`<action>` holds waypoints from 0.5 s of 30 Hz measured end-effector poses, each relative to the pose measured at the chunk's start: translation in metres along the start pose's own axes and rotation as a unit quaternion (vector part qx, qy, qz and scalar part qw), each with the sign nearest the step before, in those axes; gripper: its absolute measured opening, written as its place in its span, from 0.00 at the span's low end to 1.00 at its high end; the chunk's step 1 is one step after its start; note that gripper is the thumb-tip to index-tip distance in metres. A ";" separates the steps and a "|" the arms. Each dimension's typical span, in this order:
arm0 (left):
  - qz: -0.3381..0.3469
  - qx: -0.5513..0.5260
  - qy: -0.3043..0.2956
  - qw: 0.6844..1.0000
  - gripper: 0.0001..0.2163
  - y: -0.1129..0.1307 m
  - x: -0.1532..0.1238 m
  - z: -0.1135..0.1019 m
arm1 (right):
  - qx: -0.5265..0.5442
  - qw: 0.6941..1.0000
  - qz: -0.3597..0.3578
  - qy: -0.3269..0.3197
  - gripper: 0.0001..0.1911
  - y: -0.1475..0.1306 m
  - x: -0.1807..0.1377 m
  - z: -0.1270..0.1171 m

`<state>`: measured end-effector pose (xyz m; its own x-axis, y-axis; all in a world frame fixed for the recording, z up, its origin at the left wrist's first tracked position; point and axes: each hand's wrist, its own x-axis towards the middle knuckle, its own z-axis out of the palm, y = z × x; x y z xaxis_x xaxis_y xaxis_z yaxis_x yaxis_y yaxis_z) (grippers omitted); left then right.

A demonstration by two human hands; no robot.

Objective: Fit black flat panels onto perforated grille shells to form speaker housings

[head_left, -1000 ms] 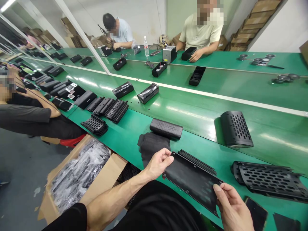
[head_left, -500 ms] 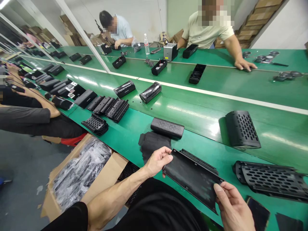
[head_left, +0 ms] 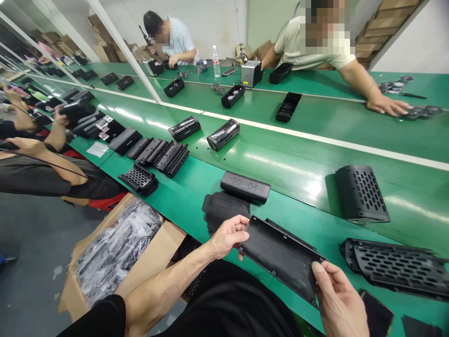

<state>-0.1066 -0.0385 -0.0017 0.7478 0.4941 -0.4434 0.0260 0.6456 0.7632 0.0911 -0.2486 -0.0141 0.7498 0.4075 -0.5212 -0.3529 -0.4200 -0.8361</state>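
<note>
A curved black plastic speaker grille panel (head_left: 280,260) is held between my two hands, its hollow inner side facing up. My left hand (head_left: 228,238) pinches the far left end, thumb on top. At the near right end, my right hand (head_left: 339,295) grips the corner with its thumb over the edge. A dark sheet seems to line the inside. Just behind it, more black panels (head_left: 294,234) show a thin edge. A pile of black sheets (head_left: 224,213) lies beyond my left hand, beside a slotted black speaker shell (head_left: 245,186).
Slotted grille panels (head_left: 400,267) are stacked at right, near a phone (head_left: 377,316). A speaker housing (head_left: 363,193) stands on the green belt (head_left: 280,164). More panels (head_left: 140,180) lie at left, above a carton (head_left: 147,271) of plastic-wrapped parts. Co-workers sit opposite and at left.
The panel's inside looks darker and more even, with fewer greenish patches. Belt items have shifted slightly right. The opposite co-worker's hand reached right; a co-worker at left lifted a dark case.
</note>
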 end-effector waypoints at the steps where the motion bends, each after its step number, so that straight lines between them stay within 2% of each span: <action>1: 0.000 -0.005 0.000 1.000 0.19 -0.001 0.000 0.000 | -0.002 1.000 0.000 0.001 0.27 0.000 0.001 0.001; 6: 0.002 -0.021 -0.009 1.000 0.19 -0.004 0.001 -0.003 | 0.005 1.000 0.023 0.001 0.28 -0.005 0.001 0.002; 15: 0.010 -0.027 -0.014 0.999 0.19 -0.004 -0.002 -0.005 | 0.026 0.999 0.016 0.016 0.29 -0.011 0.001 0.006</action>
<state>-0.1112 -0.0391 -0.0059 0.7667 0.4909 -0.4137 -0.0249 0.6667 0.7449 0.0919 -0.2385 -0.0061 0.7545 0.3681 -0.5434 -0.4054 -0.3897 -0.8269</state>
